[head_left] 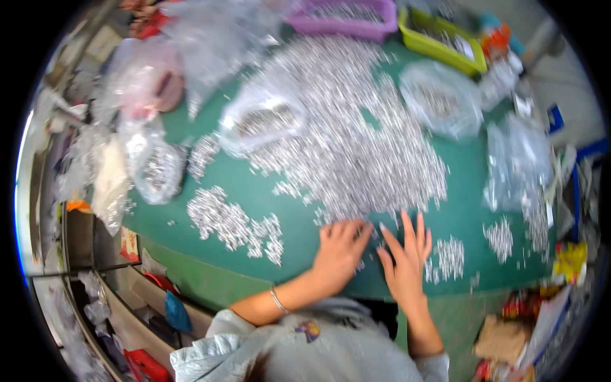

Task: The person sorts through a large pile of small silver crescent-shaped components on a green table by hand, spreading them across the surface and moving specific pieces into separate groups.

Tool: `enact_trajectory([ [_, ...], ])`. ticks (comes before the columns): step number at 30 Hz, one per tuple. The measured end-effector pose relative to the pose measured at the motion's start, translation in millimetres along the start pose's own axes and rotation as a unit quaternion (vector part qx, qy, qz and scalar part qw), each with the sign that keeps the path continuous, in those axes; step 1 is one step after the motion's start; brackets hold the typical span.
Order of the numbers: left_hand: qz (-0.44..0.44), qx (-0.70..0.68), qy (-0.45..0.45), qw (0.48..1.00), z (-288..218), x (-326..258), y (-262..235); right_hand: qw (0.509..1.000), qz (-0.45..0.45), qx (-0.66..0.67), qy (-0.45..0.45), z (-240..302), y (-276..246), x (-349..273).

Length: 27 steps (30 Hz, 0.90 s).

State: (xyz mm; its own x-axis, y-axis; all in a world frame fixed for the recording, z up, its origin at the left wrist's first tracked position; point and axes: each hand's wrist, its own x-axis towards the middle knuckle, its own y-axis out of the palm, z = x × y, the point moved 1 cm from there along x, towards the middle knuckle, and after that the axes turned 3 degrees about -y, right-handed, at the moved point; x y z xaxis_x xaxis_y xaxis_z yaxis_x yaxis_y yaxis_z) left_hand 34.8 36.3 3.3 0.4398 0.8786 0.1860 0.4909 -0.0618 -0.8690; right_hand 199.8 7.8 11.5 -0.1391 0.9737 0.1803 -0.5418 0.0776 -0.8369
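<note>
Left hand [339,251] curled, right hand [407,254] flat-open, both on metal parts [356,153]; orientation unreadable.

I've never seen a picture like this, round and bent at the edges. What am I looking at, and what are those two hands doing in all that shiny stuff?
The picture comes from a wide-angle camera worn on a person's head, looking down; that lens bends the edges. No machine here: the left hand and right hand are the person's own, resting flat on a green table at the near edge of a big heap of small silvery metal parts. Neither hand grips anything. Smaller sorted piles lie to the left, clear plastic bags of the same parts around, and a purple tray and a yellow-green tray at the far side.
</note>
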Motion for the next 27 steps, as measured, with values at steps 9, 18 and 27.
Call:
enact_trajectory([
  [9, -0.03, 0.003, 0.007, 1.0, 8.9, 1.2, 9.4, 0.999, -0.025, 0.014, -0.032, 2.7, 19.7, 5.9],
  [18, -0.015, -0.045, 0.006, 0.999, 11.5, -11.9, 6.7, 0.999, 0.036, 0.001, -0.041, 15.0, 7.5, -3.4],
  [27, -0.005, -0.075, -0.003, 0.997, 13.3, -22.7, 4.3, 0.994, 0.098, -0.029, -0.042, 21.9, 2.5, -15.2],
])
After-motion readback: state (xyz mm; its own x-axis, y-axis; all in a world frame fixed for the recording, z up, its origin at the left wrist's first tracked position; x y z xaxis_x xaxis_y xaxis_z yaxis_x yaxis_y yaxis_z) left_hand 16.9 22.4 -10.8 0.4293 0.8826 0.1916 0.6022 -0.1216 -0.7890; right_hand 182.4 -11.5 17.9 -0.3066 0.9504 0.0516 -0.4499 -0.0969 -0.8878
